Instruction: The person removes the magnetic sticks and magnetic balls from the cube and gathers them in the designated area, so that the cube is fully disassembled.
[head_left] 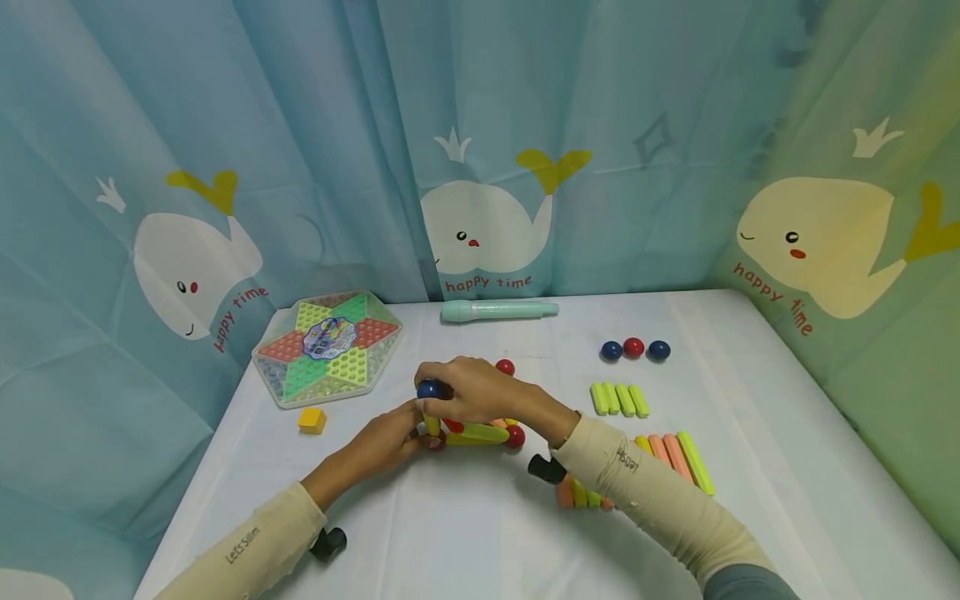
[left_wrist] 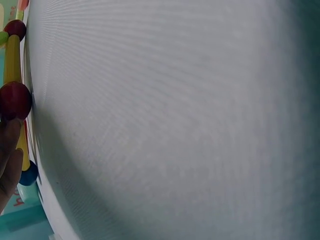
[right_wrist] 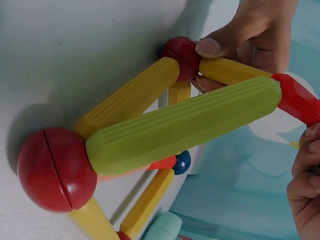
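Note:
A magnetic rod-and-ball frame stands on the white table between both hands. My left hand (head_left: 386, 437) pinches the red ball (right_wrist: 182, 57) at the frame's near left corner, thumb against its side. Above it, my right hand (head_left: 472, 390) grips a blue ball (head_left: 430, 389) over an upright yellow rod (head_left: 432, 424). A curved red piece (right_wrist: 300, 97) runs from beneath the right fingers to a slanting green rod (right_wrist: 185, 125). That rod reaches down to another red ball (right_wrist: 57, 167) at the near right corner. The right hand hides part of the frame's back in the head view.
To the right lie two blue balls (head_left: 659, 351) and a red ball (head_left: 633, 347), short green rods (head_left: 618, 400) and longer coloured rods (head_left: 677, 457), partly under the right sleeve. A checkers board (head_left: 327, 348), a yellow cube (head_left: 312, 421) and a teal pen (head_left: 498, 311) lie left and back.

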